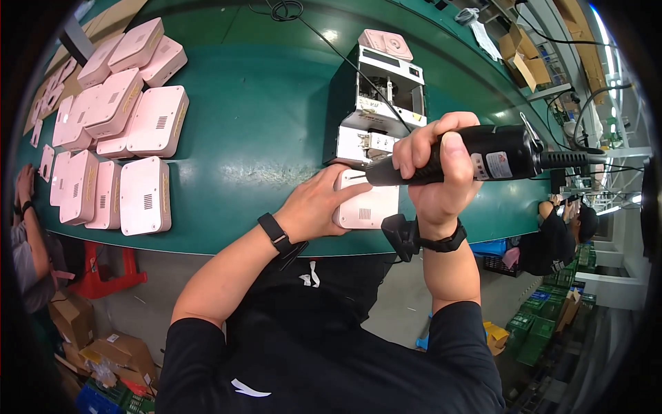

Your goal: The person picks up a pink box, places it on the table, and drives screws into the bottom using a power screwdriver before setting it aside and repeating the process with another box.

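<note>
My right hand (441,159) is wrapped round a black electric screwdriver (500,153), held almost level, its cord leaving at the right. The thin bit at its front end points at the upper left corner of a pale pink plastic case (372,210), flat on the green table. Whether the bit touches a screw there is too small to tell. My left hand (314,200) grips the left side of this case, thumb over its top face and fingers along its edge. Just beyond the case stands a black and silver screw feeder (376,103).
Many similar pink cases (157,121) are piled on the left of the green table (262,110). Another pink part (386,43) lies behind the feeder. A black cable (331,48) crosses above the feeder. Co-workers are at the far left (31,234) and right (552,234).
</note>
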Available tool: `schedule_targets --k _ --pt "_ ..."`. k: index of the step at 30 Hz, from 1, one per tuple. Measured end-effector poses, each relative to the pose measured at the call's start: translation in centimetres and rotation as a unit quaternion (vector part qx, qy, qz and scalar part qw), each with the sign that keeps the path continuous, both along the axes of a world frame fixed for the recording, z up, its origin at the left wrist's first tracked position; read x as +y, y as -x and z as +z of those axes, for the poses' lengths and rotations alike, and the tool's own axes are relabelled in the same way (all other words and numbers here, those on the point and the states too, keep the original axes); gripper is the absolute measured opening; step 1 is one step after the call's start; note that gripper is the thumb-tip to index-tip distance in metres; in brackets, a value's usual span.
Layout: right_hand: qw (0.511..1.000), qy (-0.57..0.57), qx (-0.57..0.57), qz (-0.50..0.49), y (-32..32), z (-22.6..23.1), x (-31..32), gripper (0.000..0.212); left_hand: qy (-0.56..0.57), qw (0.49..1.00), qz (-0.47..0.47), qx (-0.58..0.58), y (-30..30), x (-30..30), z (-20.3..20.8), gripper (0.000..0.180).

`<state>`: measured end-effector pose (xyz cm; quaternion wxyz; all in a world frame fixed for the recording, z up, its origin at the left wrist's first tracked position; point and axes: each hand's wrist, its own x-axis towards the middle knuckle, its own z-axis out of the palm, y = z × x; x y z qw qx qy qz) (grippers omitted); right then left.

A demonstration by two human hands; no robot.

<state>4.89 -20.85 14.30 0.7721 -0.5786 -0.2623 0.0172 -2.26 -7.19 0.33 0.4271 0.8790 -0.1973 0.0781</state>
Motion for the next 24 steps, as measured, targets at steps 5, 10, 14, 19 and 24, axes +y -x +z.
schedule_targets --k 5,10,14,19,24 --pt "1.000 0.023 -0.007 0.006 0.3 -0.9 0.4 0.018 -0.003 1.000 -0.004 0.005 0.0 0.0 -0.4 0.074" --pt "0.999 0.013 -0.018 0.025 0.2 -1.5 0.2 0.020 0.001 1.000 -0.009 -0.001 -0.3 0.1 -0.5 0.073" --pt "0.999 0.004 -0.019 0.040 0.1 -1.2 -0.1 0.023 0.006 1.000 -0.007 -0.005 -0.2 0.1 -0.5 0.074" --pt "0.999 0.011 -0.018 0.035 0.1 -1.4 0.0 0.024 0.008 1.000 -0.014 0.006 -0.3 0.1 -0.5 0.073" --pt "0.999 0.010 -0.002 0.042 0.0 -2.5 0.3 0.023 0.011 1.000 -0.009 -0.001 -0.4 0.2 -0.8 0.072"
